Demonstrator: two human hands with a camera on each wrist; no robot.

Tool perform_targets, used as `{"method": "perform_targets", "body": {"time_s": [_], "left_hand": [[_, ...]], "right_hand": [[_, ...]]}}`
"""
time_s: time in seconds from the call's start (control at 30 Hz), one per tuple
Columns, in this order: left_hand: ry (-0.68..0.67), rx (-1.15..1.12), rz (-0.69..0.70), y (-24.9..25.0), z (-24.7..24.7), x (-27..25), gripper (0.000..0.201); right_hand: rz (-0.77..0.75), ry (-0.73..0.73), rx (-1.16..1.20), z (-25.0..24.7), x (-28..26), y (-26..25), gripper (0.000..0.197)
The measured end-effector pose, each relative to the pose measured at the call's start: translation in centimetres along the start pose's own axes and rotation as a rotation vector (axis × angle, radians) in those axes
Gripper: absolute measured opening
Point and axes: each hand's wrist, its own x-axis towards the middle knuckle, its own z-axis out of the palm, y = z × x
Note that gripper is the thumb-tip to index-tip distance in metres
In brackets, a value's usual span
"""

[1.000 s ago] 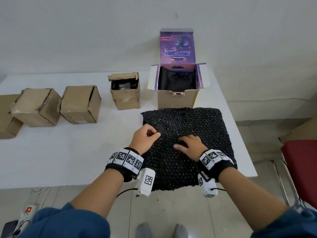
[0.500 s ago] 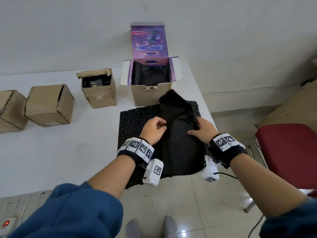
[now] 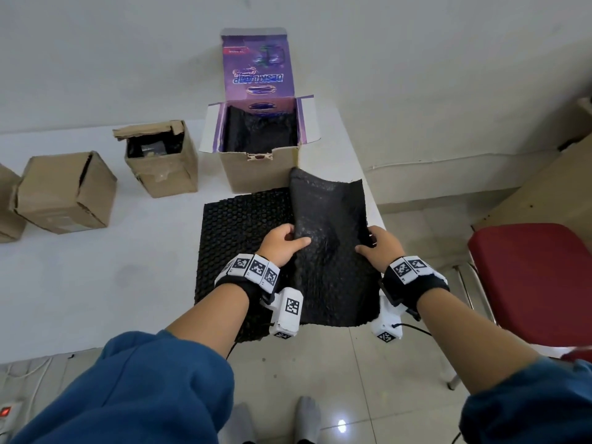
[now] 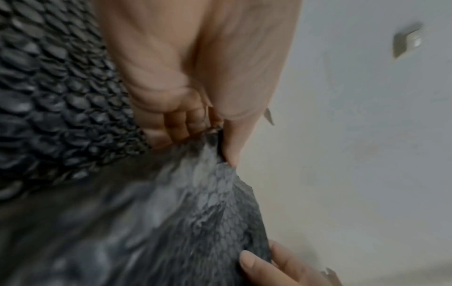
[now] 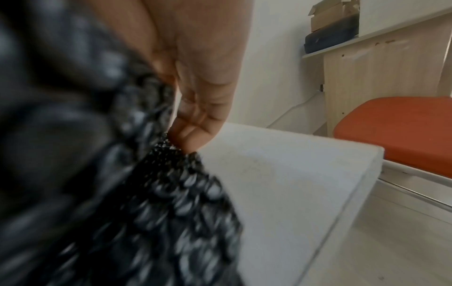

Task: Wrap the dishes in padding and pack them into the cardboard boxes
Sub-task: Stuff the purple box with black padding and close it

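Where the black bubble wrap (image 3: 243, 225) lay flat a second ago, left hand (image 3: 282, 243) and right hand (image 3: 379, 248) now pinch a lifted top sheet (image 3: 330, 251), peeling it toward six o'clock for wrapping.

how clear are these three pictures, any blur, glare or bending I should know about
Head view: sharp and evenly lit, the white table edge bowed by the wide lens, one small glare spot on the floor tiles. Left wrist view: the black bubble wrap smeared by motion, the left hand soft. Right wrist view: the wrap's near part a dark blur, the red chair fairly clear.
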Motion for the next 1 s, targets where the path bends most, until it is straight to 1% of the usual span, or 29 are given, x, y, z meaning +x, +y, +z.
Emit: {"method": "perform_targets", "body": {"time_s": [0.07, 0.1, 0.17, 0.23, 0.3, 0.33, 0.37, 0.43, 0.5, 0.53, 0.6, 0.67, 0.73, 0.8, 0.83, 0.9, 1.0], "left_hand": [[-0.013, -0.037, 0.073, 1.0, -0.5, -0.3, 0.022], [-0.026, -0.063, 0.106, 1.6, -0.8, -0.6, 0.018], [-0.052, -0.141, 0.155, 3.3, -1.5, -1.3, 0.009], [-0.037, -0.223, 0.203, 5.2, -2.4, -2.0, 0.01], [0.02, -0.286, 0.258, 6.9, -3.4, -2.6, 0.016], [0.072, -0.296, 0.283, 7.6, -3.9, -2.7, 0.018], [0.139, -0.296, 0.306, 8.1, -4.5, -2.7, 0.024], [0.256, -0.291, 0.36, 8.9, -5.9, -2.8, 0.041], [0.283, -0.246, 0.463, 9.6, -7.4, -3.1, 0.059], [0.283, -0.165, 0.521, 9.8, -8.2, -3.1, 0.065], [0.291, 0.078, 0.59, 10.3, -9.6, -3.1, 0.065], [0.33, 0.242, 0.554, 10.7, -10.9, -2.7, 0.062], [0.349, 0.305, 0.488, 11.2, -12.3, -2.2, 0.068], [0.347, 0.357, 0.486, 11.8, -13.7, -1.6, 0.074], [0.349, 0.374, 0.5, 12.2, -14.5, -1.2, 0.074], [0.349, 0.389, 0.522, 12.9, -15.9, -0.2, 0.072], [0.352, 0.387, 0.539, 13.7, -18.2, 1.7, 0.069]], "right_hand": [[-0.012, 0.045, 0.1, -0.7, -0.3, -0.6, 0.038], [-0.007, 0.056, 0.182, -1.1, -0.5, -1.0, 0.044], [-0.011, 0.03, 0.373, -1.9, -0.6, -1.8, 0.062], [-0.05, -0.008, 0.517, -2.7, -0.6, -2.8, 0.081], [-0.111, -0.016, 0.579, -3.5, -0.5, -4.0, 0.091], [-0.151, 0.001, 0.598, -3.9, -0.3, -4.6, 0.094], [-0.188, 0.025, 0.61, -4.2, -0.2, -5.4, 0.096], [-0.261, 0.063, 0.639, -4.9, -0.1, -7.0, 0.101], [-0.322, 0.084, 0.667, -5.7, 0.1, -8.4, 0.097], [-0.357, 0.091, 0.674, -6.1, 0.2, -9.0, 0.092], [-0.445, 0.117, 0.629, -6.9, 0.1, -10.6, 0.083], [-0.543, 0.137, 0.566, -7.4, 0.3, -12.1, 0.077], [-0.623, 0.144, 0.516, -7.7, 1.1, -13.3, 0.078], [-0.662, 0.154, 0.487, -7.9, 2.3, -14.5, 0.081], [-0.684, 0.164, 0.481, -8.0, 2.7, -15.2, 0.078], [-0.696, 0.217, 0.507, -8.2, 4.0, -16.5, 0.067], [-0.627, 0.311, 0.581, -8.3, 5.9, -18.5, 0.042]]}}
